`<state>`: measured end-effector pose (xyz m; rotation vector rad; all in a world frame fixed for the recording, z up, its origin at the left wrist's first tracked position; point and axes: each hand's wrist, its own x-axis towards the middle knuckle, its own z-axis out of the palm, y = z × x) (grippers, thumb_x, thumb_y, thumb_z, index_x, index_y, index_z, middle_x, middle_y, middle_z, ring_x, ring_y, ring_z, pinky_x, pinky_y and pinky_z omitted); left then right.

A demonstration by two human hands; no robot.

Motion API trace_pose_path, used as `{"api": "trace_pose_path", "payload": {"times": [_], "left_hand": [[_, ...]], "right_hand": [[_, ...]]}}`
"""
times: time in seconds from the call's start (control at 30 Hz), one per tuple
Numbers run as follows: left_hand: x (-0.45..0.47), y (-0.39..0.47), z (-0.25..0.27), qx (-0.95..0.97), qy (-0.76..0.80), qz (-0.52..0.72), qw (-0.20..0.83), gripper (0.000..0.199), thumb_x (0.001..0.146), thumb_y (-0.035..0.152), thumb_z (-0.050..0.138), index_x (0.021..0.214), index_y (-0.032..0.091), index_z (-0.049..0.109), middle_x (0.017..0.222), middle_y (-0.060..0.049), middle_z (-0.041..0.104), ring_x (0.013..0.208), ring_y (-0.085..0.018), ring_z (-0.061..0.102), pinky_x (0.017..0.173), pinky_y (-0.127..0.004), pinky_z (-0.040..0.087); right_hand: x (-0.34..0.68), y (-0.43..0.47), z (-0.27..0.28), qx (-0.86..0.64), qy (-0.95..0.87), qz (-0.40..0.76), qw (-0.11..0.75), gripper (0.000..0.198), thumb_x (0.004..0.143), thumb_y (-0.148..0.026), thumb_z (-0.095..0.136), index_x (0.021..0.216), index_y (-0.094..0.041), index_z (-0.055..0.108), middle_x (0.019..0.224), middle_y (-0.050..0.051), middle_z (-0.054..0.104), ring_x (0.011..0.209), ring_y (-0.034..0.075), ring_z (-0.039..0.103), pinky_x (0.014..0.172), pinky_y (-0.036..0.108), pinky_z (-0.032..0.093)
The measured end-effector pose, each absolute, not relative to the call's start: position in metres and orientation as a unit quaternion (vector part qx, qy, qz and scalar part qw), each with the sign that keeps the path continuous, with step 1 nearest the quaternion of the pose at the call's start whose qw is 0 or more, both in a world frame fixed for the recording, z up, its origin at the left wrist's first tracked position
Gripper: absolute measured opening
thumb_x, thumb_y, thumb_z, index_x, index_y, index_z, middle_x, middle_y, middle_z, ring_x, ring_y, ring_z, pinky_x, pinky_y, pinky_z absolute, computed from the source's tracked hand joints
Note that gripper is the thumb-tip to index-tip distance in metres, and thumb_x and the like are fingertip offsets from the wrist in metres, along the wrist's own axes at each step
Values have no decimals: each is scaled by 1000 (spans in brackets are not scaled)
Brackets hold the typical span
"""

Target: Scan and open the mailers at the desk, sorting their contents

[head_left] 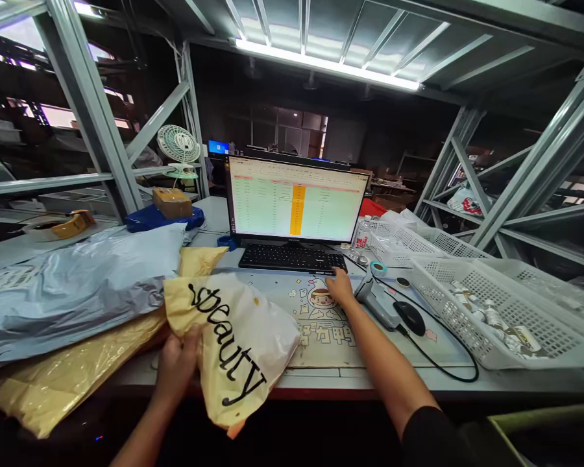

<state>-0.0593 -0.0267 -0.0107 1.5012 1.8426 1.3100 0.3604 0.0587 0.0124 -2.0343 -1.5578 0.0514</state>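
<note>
Here, we hold a bag (pixel 248 324) in our left hand (pixel 180 355), the fingers clamped on its left edge. The bag reaches up and to the right from that grip, its black "beauty" lettering facing us, and its lower end hangs in front of the bench (pixel 316 374). Our right hand (pixel 339 287) is well apart from the bag, stretched forward to the lower right corner of the keyboard (pixel 287 257), with its fingertips at a dark pen (pixel 322 273); we cannot tell whether they close on it.

Just beside our right hand we see a scanner (pixel 378 306), with a mouse (pixel 411 318) farther right on the printed mat (pixel 321 357). Behind the keyboard, the monitor (pixel 263 201) shows a table with an orange column. To the left of the bag we have a grey package (pixel 107 279) lying over a yellow package (pixel 78 366).
</note>
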Motion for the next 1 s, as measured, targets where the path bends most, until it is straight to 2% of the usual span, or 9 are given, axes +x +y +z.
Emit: {"api": "trace_pose_path", "payload": {"times": [0.07,0.17,0.33,0.5,0.7,0.9,1.0], "left_hand": [[-61,-21,-12,560,661,433,250,61,78,71,56,100,17,74,106,-17,80,114,-41,73,98,-49,61],[-74,-7,-11,584,669,381,259,59,66,71,67,91,19,77,105,-18,81,113,-44,74,96,-49,62],[-84,3,-20,585,638,425,264,50,70,60,66,95,19,78,106,-16,81,109,-41,76,93,-45,64],[-81,0,-33,560,653,455,232,41,77,53,65,97,19,77,100,-14,82,104,-40,77,90,-44,64],[-85,5,-27,526,658,439,312,41,62,54,73,87,22,75,95,-13,82,96,-39,78,74,-40,66],[-80,-1,-14,514,679,423,310,49,55,59,69,88,23,73,102,-13,82,107,-42,76,88,-45,65],[-79,-2,-14,525,676,418,304,54,54,62,68,90,23,73,105,-13,82,111,-43,75,89,-46,64]], "right_hand": [[348,71,3,-766,-584,20,266,54,99,-23,51,150,-5,56,148,21,59,136,29,55,116,34,41],[334,86,-6,-775,-585,14,240,55,101,-23,49,153,-6,53,158,21,50,146,31,46,121,38,36],[328,106,-8,-777,-593,-1,211,57,104,-26,47,156,-4,49,171,21,34,158,33,27,129,45,21],[332,121,-14,-773,-605,-7,189,60,106,-31,43,160,-5,45,172,20,33,159,34,26,130,47,17],[336,125,-26,-766,-619,-12,174,63,108,-32,38,165,-6,39,172,19,33,160,33,27,130,47,18],[336,125,-27,-753,-636,-14,170,64,106,-32,40,166,-9,39,174,16,30,161,32,25,130,48,19],[336,126,-28,-749,-640,-9,170,65,106,-33,38,167,-11,36,175,13,28,162,31,22,131,50,16]]}}
